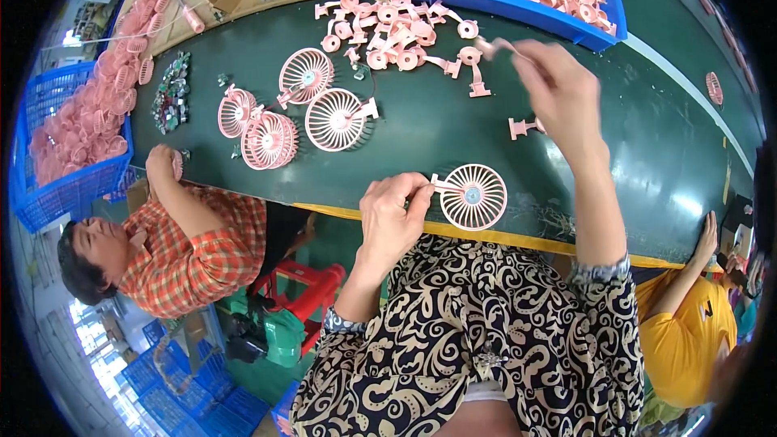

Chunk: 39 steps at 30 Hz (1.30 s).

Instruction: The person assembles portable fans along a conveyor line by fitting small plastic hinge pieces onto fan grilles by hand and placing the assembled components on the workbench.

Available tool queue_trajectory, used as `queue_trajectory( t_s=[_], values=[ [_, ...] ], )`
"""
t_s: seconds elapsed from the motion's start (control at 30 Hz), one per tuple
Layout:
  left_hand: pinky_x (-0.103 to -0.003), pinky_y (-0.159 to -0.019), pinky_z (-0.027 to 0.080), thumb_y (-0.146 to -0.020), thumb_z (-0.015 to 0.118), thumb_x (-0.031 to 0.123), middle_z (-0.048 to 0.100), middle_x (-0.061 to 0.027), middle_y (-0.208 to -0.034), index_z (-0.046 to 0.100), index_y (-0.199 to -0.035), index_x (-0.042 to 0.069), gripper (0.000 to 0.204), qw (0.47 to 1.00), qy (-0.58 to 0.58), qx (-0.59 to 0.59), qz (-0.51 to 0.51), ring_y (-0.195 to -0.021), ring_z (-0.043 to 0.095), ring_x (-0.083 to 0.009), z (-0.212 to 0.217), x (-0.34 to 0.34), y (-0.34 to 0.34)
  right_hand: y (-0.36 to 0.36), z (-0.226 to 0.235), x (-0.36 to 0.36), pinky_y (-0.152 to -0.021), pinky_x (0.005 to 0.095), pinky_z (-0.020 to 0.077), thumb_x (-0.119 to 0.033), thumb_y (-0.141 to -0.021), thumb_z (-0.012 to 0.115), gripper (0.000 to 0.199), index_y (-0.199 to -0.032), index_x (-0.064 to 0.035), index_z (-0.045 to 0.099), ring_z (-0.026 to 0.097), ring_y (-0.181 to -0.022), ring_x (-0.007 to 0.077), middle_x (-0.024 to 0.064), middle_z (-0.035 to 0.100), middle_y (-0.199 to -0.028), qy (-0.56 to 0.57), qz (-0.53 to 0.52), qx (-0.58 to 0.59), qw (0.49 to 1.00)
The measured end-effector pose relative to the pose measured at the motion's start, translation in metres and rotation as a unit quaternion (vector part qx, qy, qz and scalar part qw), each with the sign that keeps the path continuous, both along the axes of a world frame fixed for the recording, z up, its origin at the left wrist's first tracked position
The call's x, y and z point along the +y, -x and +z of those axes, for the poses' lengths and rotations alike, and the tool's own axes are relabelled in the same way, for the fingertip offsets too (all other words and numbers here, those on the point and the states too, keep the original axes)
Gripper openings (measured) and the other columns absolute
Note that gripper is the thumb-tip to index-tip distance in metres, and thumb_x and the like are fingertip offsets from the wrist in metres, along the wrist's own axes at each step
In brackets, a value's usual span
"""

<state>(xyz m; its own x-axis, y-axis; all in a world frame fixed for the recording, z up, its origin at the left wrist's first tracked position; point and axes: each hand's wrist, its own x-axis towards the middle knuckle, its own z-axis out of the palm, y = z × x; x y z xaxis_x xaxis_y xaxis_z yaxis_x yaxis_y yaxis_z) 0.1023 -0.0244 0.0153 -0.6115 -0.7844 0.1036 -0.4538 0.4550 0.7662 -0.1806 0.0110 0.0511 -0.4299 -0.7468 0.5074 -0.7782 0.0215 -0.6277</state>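
Note:
My left hand [394, 209] pinches the short stem of a round pink fan guard [474, 197] near the table's front edge. A teal-centred hub sits in the middle of its spokes. My right hand [560, 87] is raised farther out on the right, smeared by motion. Its fingers are closed on a small pink plastic part [490, 47], too blurred to make out fully. Just left of that hand lies a heap of pink plastic brackets [396, 32] with round ends. A single pink bracket [522, 127] lies under my right wrist, partly hidden.
Several assembled pink fan guards [334, 120] stand left of centre on the green table [388, 166]. Small circuit boards [171, 93] are piled farther left. A blue bin [518, 2] of pink parts stands at the back. Co-workers sit at left [186, 251] and right [684, 340].

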Motion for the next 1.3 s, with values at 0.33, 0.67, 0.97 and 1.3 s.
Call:
queue_trajectory(
  t_s=[0.33, 0.67, 0.97, 1.3],
  values=[
    [-0.038, -0.067, 0.05, -0.09, 0.077, 0.007, 0.069, -0.0088, -0.073, 0.071, -0.091, 0.004, 0.007, 0.999, -0.031, 0.007, -0.025, -0.066, 0.065, -0.0255, -0.004, 0.001, 0.006, -0.041, -0.047, 0.155, -0.07, 0.0253, 0.052, -0.005, -0.094, 0.078, 0.023, -0.115, 0.0016, 0.074, 0.063, -0.088, 0.0104, 0.0059, 0.065, -0.107, -0.159, -0.171, -0.179, 0.956],
    [-0.033, -0.059, 0.048, -0.092, 0.076, 0.006, 0.066, -0.0077, -0.066, 0.07, -0.091, 0.002, 0.007, 0.998, -0.045, 0.047, -0.023, -0.057, 0.062, -0.0191, -0.014, 0.009, 0.007, -0.065, -0.02, 0.148, -0.058, 0.0286, 0.0471, -0.007, -0.085, 0.085, 0.035, -0.117, -0.0004, 0.073, 0.057, -0.066, 0.0127, 0.007, 0.065, -0.095, -0.224, -0.159, -0.1, 0.956],
    [-0.034, -0.057, 0.048, -0.091, 0.078, 0.008, 0.069, -0.0089, -0.069, 0.069, -0.089, 0.003, 0.01, 0.995, -0.039, 0.083, -0.032, -0.057, 0.065, -0.0224, -0.017, 0.013, 0.01, -0.097, -0.016, 0.13, -0.053, 0.0258, 0.042, -0.004, -0.081, 0.087, 0.026, -0.103, -0.0005, 0.074, 0.052, -0.061, 0.0093, 0.005, 0.068, -0.094, -0.156, -0.08, -0.072, 0.982],
    [-0.044, -0.091, 0.047, -0.084, 0.077, 0.007, 0.069, -0.0098, -0.114, 0.072, -0.11, 0.009, 0.027, 0.994, 0.073, 0.073, -0.038, -0.109, 0.063, -0.031, -0.006, 0.018, 0.014, -0.064, -0.042, 0.153, -0.063, 0.0322, 0.0495, -0.01, -0.088, 0.082, 0.033, -0.119, -0.0045, 0.072, 0.057, -0.069, 0.0168, 0.0099, 0.068, -0.11, -0.15, -0.235, 0.092, 0.956]
  ],
)
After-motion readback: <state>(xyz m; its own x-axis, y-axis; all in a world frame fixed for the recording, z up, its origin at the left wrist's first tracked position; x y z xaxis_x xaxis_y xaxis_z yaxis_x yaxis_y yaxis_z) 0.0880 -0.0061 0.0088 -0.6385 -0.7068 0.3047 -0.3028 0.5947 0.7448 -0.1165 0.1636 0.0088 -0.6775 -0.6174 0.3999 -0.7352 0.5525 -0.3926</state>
